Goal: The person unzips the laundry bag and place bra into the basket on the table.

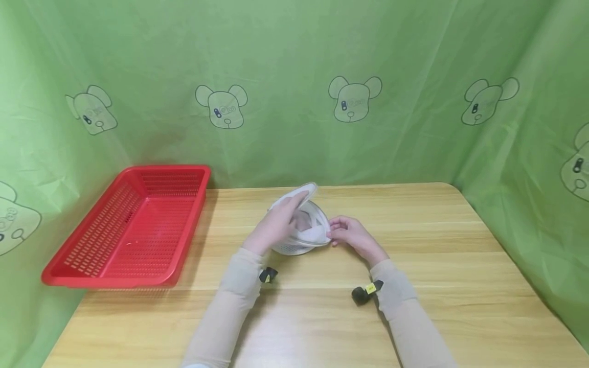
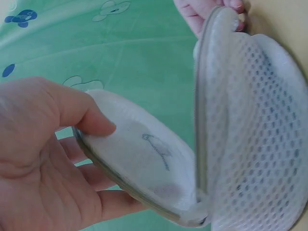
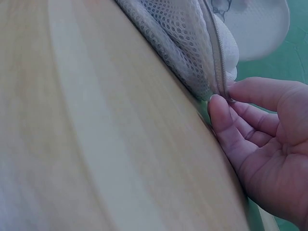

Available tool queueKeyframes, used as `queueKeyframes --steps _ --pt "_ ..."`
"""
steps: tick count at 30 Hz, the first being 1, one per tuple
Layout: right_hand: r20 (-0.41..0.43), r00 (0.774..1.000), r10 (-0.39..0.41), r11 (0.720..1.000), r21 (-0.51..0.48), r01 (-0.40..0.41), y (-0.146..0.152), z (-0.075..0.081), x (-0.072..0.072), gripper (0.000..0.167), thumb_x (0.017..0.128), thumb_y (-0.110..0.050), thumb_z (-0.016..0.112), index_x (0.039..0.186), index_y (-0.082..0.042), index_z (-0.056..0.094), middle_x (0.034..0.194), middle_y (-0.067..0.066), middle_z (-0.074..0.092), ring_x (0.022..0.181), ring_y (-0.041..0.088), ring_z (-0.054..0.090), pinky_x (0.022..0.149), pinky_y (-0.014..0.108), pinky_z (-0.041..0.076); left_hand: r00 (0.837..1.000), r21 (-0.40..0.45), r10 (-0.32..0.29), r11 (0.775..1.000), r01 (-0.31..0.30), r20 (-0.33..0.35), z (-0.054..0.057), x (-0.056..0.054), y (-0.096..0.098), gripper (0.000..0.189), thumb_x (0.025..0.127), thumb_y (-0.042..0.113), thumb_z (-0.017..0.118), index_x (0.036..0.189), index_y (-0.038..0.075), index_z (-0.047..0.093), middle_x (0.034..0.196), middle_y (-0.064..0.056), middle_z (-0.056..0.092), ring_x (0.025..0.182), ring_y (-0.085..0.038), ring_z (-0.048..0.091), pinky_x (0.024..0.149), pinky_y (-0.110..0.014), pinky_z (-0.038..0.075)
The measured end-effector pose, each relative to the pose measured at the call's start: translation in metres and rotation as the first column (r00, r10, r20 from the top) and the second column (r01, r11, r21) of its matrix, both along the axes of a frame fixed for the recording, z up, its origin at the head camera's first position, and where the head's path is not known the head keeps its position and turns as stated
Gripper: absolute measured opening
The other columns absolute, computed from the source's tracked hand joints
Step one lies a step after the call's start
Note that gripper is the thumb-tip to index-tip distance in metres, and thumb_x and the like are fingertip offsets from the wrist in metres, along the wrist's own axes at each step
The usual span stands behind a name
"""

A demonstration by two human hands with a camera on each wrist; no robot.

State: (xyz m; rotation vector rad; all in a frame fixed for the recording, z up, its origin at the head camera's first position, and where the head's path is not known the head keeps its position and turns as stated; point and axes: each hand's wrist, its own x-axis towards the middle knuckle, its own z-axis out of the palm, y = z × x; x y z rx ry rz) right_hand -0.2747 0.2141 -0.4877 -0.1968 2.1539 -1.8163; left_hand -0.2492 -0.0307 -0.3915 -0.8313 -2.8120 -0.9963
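Observation:
A white mesh laundry bag (image 1: 294, 249) with a zipper (image 2: 200, 120) around its rim stands on the wooden table. Its round lid (image 2: 132, 139) is tilted up and back from the body. My left hand (image 1: 276, 225) holds the lid by its edge, thumb on the inner face and the other fingers behind it. On the right side, my right hand (image 1: 353, 236) pinches the zippered rim between thumb and forefinger, as the right wrist view shows. White padded fabric (image 3: 231, 53) shows at the opening, and part of the inside is hidden by my left hand.
A red plastic basket (image 1: 186, 245) with slotted walls stands at the table's left, slightly over its edge. Green curtains (image 1: 285, 143) printed with bear heads enclose the back and sides. Wood-grain tabletop (image 1: 460, 286) extends to the right of my hands.

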Motion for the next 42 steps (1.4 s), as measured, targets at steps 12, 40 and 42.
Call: queueKeyframes --steps 12,40,42 --pt "-0.009 1.0 0.001 1.0 0.008 0.0 0.0 0.0 -0.001 0.048 0.084 0.0 0.067 0.126 0.014 0.047 0.101 0.008 0.06 0.078 0.013 0.062 0.069 0.024 0.057 0.993 0.098 0.102 0.991 -0.096 -0.058 0.021 0.003 -0.02 0.089 0.08 -0.017 0.056 0.154 0.021 0.026 0.148 -0.014 0.047 0.132 -0.035 0.05 0.108 -0.048 0.042" --pt "0.006 1.0 -0.015 1.0 -0.008 0.015 0.0 -0.002 -0.001 0.047 0.083 0.004 0.066 0.124 0.016 0.047 0.095 0.006 0.063 0.077 0.012 0.063 0.068 0.024 0.057 0.887 0.358 0.432 0.863 -0.355 -0.163 0.039 0.009 -0.059 0.06 0.083 -0.008 0.055 0.141 0.008 0.048 0.127 -0.022 0.061 0.112 -0.036 0.06 0.096 -0.05 0.051" --pt "0.009 1.0 -0.021 1.0 -0.011 0.021 0.0 -0.002 0.0 0.047 0.082 0.004 0.066 0.124 0.016 0.047 0.095 0.006 0.063 0.077 0.012 0.063 0.068 0.024 0.057 0.877 0.362 0.451 0.855 -0.371 -0.165 0.038 0.01 -0.062 0.058 0.084 -0.006 0.056 0.14 0.008 0.05 0.121 -0.022 0.063 0.105 -0.035 0.06 0.092 -0.049 0.051"
